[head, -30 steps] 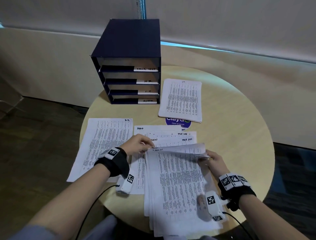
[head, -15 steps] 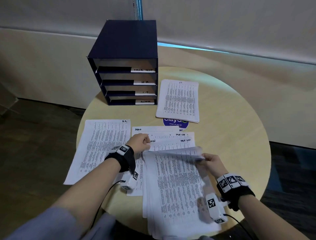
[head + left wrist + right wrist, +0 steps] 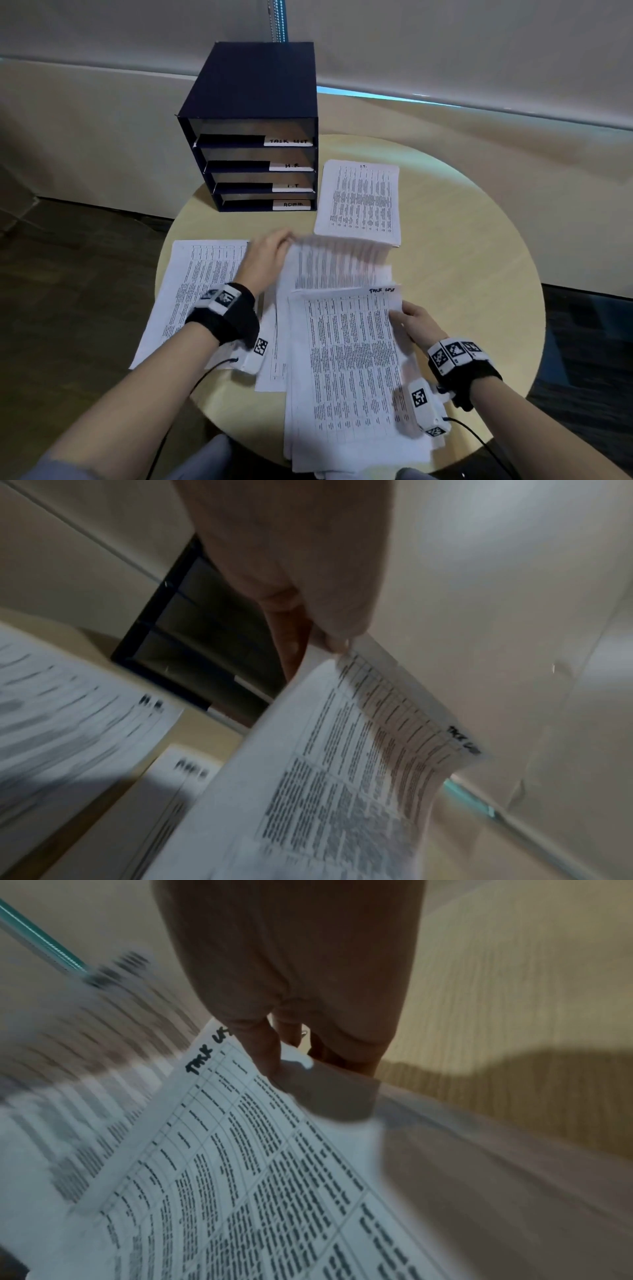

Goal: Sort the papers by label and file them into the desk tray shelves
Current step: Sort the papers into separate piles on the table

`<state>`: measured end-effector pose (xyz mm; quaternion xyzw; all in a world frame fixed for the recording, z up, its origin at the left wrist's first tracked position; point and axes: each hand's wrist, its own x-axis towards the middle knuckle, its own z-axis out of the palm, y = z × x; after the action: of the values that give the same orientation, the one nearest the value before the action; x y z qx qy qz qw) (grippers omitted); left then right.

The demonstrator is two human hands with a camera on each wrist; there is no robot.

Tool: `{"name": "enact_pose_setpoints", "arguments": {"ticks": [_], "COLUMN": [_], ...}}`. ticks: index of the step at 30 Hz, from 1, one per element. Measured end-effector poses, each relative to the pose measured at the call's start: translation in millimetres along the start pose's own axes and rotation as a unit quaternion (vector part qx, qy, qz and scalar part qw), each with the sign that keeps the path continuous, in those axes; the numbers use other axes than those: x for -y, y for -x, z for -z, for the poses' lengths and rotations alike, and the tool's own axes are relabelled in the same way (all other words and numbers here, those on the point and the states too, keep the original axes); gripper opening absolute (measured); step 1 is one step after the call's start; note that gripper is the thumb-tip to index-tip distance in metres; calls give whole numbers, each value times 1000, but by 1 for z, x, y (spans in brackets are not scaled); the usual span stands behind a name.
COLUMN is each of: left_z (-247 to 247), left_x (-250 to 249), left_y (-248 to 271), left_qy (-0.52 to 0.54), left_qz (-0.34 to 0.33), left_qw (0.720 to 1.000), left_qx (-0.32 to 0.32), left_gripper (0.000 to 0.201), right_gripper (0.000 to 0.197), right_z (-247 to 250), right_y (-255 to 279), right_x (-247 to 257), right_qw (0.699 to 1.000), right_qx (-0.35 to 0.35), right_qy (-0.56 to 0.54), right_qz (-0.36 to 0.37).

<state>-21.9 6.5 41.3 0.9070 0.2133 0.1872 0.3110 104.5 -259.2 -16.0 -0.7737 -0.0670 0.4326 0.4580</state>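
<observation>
Round wooden worktop (image 3: 462,260) by a beige wall. Left hand (image 3: 269,255) fingers (image 3: 337,639) pinch a sheet (image 3: 337,263) by its top corner, carrying it toward its pile. Right hand (image 3: 416,323) fingers (image 3: 267,1050) clamp the unsorted stack (image 3: 352,373) at the near edge, steadying it. Labelled tray (image 3: 253,130) at the far edge.
</observation>
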Motion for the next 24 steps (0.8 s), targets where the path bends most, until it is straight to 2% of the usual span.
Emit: {"name": "enact_pose_setpoints", "arguments": {"ticks": [3,5,8,9,11,14,16,17,18,21,24], "left_z": [45,77,112,117,115,86,58,44,28,-15,-47], "left_x": [-10,-6,18,24,29,30,29,31,31,22,24], "left_y": [-20,-34,-42,-41,-31,-3,17,24,33,55,67], "left_qy": [40,91,188,208,200,168,162,153,143,124,127], "left_qz": [5,45,112,123,129,139,160,166,168,166,179], "left_qw": [989,970,938,936,954,975,973,972,972,969,965], "left_qx": [-144,-219,-268,-257,-181,-32,33,59,87,136,140], "left_gripper": [14,14,18,16,15,20,16,21,23,15,12], "right_gripper": [20,18,17,15,10,30,23,16,18,28,63], "right_z": [0,0,0,1,1,4,6,6,6,4,5], "right_y": [-2,-4,-6,-6,-6,-4,-4,-7,-10,-15,-20], "right_x": [-2,-4,-5,-6,-6,-4,-5,-7,-9,-11,-16], "right_qw": [1000,999,999,999,999,1000,999,999,998,997,995], "right_qx": [8,18,20,16,11,9,24,36,36,28,35], "right_qy": [-14,-4,-6,-9,-14,-3,-19,-33,-45,-62,-75], "right_qz": [-22,-35,-43,-40,-30,-17,-9,-5,-11,-33,-59]}}
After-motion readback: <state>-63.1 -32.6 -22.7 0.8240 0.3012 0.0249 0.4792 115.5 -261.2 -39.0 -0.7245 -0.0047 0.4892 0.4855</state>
